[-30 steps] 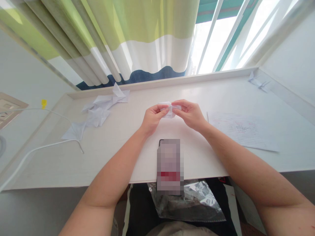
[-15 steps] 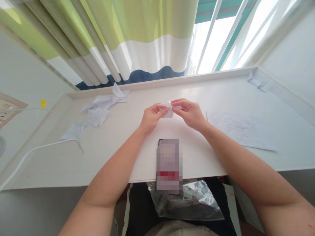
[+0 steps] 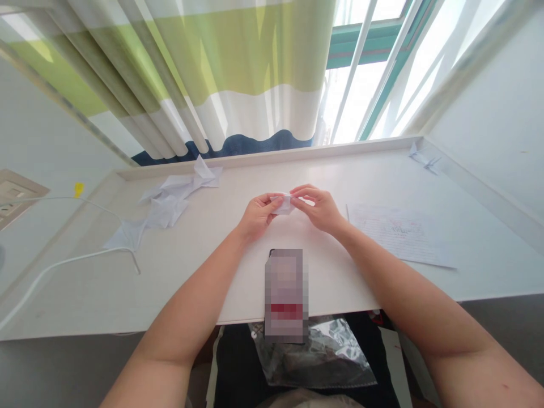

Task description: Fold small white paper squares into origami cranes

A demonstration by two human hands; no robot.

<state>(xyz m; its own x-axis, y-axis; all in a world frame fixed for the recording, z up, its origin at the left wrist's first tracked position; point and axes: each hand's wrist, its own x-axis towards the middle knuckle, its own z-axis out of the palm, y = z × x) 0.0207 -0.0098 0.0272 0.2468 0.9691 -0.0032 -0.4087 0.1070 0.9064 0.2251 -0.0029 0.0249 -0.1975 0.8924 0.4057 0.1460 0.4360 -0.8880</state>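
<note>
A small folded white paper (image 3: 282, 206) is held above the white desk (image 3: 238, 283), in the middle of the view. My left hand (image 3: 257, 215) pinches its left side between thumb and fingers. On the paper's right edge are the thumb and fingertips of my right hand (image 3: 317, 208), closed on it. Just below the hands a phone (image 3: 285, 294) with a blurred-out screen lies at the desk's front edge.
Several folded white papers (image 3: 168, 209) lie at the left beside a white cable (image 3: 85, 256). A written sheet (image 3: 395, 235) is on the right, and folded paper pieces (image 3: 425, 160) sit in the back right corner. Clear plastic (image 3: 340, 351) rests on the lap.
The view has tilted and shifted slightly. The paper in my hands looks flatter, and my right fingers have changed their hold along its right edge.
</note>
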